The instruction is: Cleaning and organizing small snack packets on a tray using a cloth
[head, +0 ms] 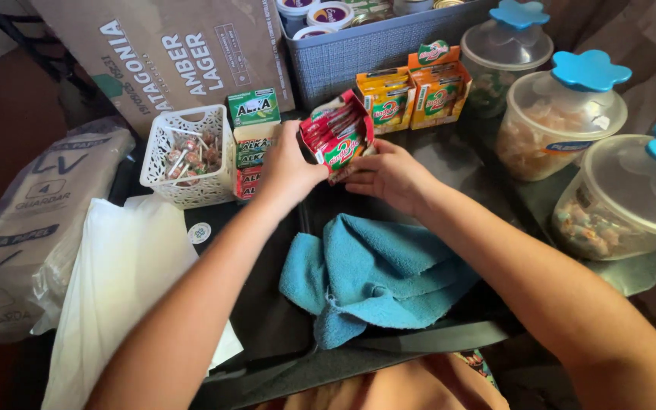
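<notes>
Crowded dark tabletop [267, 304], bare only around blue towel [373, 277] at 6 o'clock; red candy box [337, 137] at 12, left hand [288, 168] fingers clamped on its side, right hand [390, 176] fingers curled under its lower edge.

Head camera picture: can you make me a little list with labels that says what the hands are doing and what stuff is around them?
left hand: grips the left side of the red and green cardboard display box of small packets
right hand: holds the same box from below, on its right
box tilt: leaning, open side up
in front of hands: crumpled blue terry cloth
left of hands: white plastic lattice basket of lollipops
behind box: two orange cardboard display boxes
right side: three clear plastic jars with blue flower-shaped knobs
</notes>
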